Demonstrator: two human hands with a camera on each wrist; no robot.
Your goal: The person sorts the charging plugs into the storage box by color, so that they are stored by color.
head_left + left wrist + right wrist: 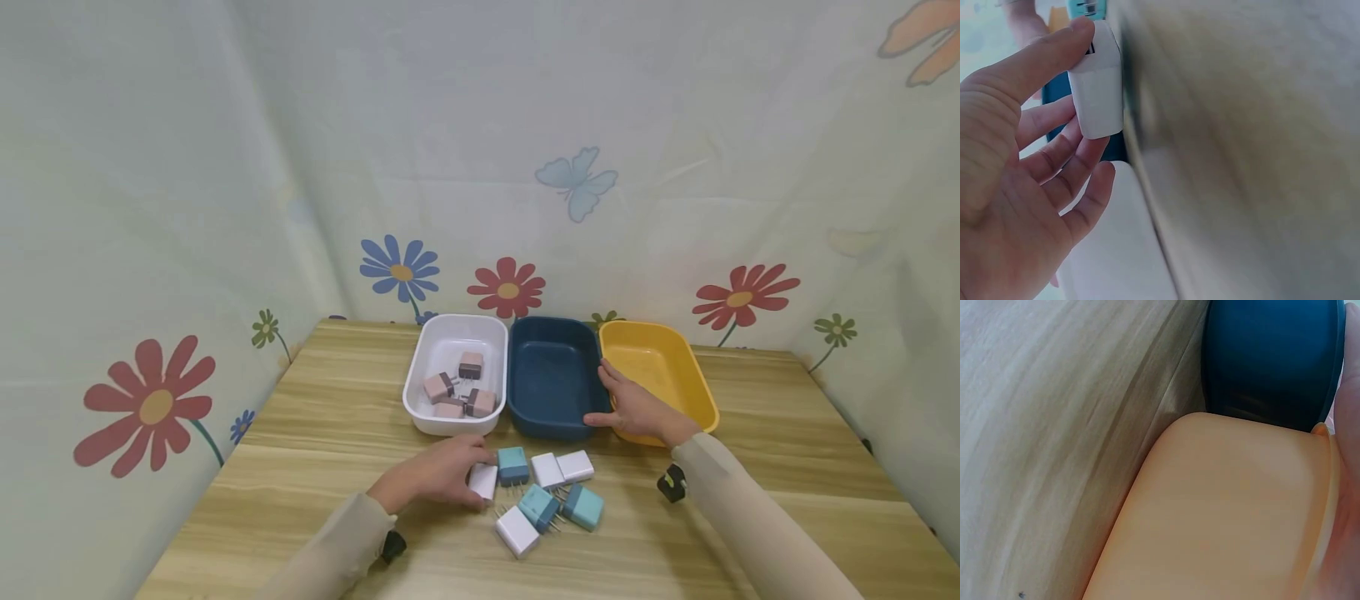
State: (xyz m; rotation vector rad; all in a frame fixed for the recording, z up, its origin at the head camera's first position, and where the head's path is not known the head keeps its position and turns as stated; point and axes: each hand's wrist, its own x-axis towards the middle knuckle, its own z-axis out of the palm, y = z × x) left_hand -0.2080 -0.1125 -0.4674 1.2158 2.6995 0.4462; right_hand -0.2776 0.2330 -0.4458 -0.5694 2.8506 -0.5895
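Left hand [441, 472] pinches white charger [484, 481]; right hand [639, 408], fingers spread, at blue bin [551, 427]; tight spacing could mean knocking teal charger [513, 462]

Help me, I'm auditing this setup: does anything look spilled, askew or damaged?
Nothing stands out; no spill or damage shows. The white tray, blue tray and yellow tray stand upright side by side. The teal plugs and white plugs on the table lie at mixed angles, as do the pink plugs: untidy, not odd.
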